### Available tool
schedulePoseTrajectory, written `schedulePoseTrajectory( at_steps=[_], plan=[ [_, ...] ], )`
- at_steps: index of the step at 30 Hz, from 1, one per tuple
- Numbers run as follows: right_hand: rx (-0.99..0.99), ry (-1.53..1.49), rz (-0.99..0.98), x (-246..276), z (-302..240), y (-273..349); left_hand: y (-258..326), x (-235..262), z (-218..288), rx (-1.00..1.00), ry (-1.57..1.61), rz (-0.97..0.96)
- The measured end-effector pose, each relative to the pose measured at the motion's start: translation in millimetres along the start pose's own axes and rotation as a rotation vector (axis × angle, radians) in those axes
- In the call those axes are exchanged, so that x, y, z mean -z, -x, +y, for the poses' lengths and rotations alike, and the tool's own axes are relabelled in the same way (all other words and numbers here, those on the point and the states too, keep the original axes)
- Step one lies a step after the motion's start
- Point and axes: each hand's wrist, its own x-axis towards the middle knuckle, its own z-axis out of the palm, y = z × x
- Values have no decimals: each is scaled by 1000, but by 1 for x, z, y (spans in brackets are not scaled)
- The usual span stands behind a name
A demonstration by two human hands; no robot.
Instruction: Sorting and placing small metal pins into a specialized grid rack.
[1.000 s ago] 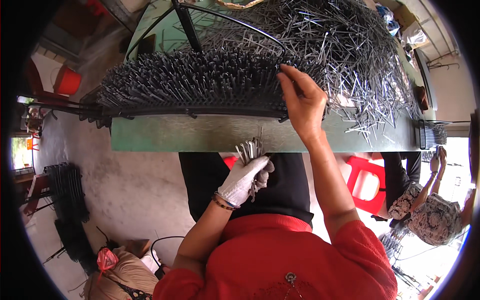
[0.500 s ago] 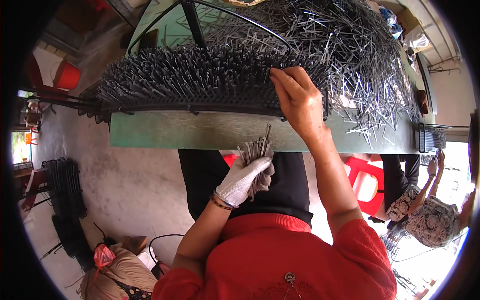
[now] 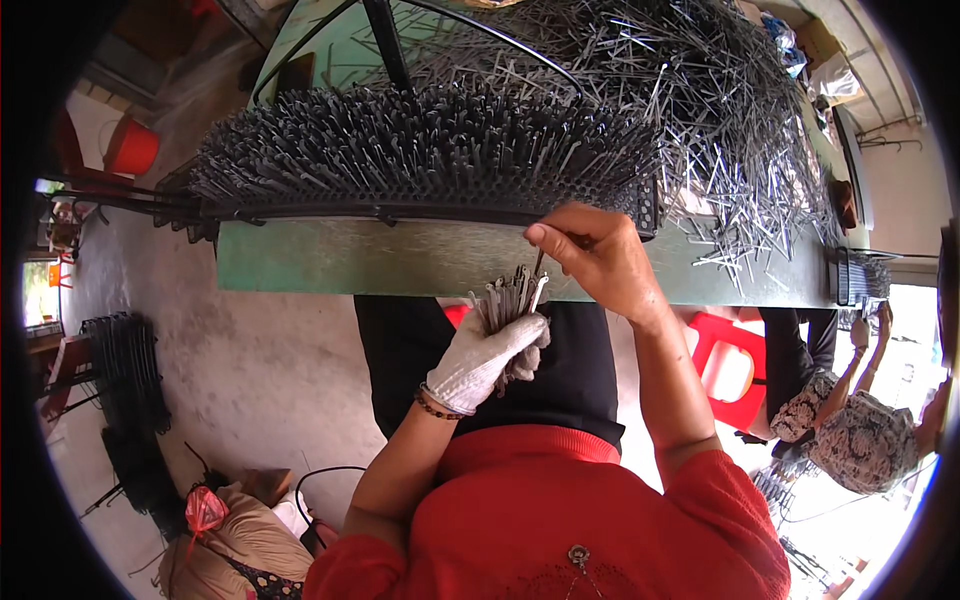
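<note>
In a white glove, my left hand (image 3: 482, 362) is wrapped round a bundle of thin metal strips (image 3: 512, 295), their tips poking up above the thumb. Just over that bundle, my bare right hand (image 3: 605, 262) pinches the upper end of one dark metal strip (image 3: 540, 262) between thumb and forefinger. Whether this strip is clear of the bundle, I cannot tell. Beyond both hands stands a long black perforated rack (image 3: 645, 207), packed with upright dark strips (image 3: 400, 145). Holes without strips show at its right end and along part of its front.
The rack rests on a green table (image 3: 290, 262). A large heap of loose strips (image 3: 720, 120) covers the table's far right. Black frames (image 3: 130, 370) stand on the floor at left. A red stool (image 3: 730, 385) and a co-worker in a patterned sleeve (image 3: 865, 440) are at right.
My right hand has come down and toward me from the rack's strips to the bundle, where it now pinches a strip. My left hand still holds the bundle, nearly in place.
</note>
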Motion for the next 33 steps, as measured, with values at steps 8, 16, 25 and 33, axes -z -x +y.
schedulePoseTrajectory(
  at_steps=[8,16,25,33],
  plan=[
    [-5,-101,-101,4,3,5,-1,-2,-1,27,-25,51],
    [-63,-324,129,9,7,2,-6,1,-5,20,-80,42],
    [-51,-277,534,19,-7,-14,-15,-2,-3,-26,-32,30],
    [166,18,700,13,14,-33,-12,0,-11,-13,-30,62]
  ],
)
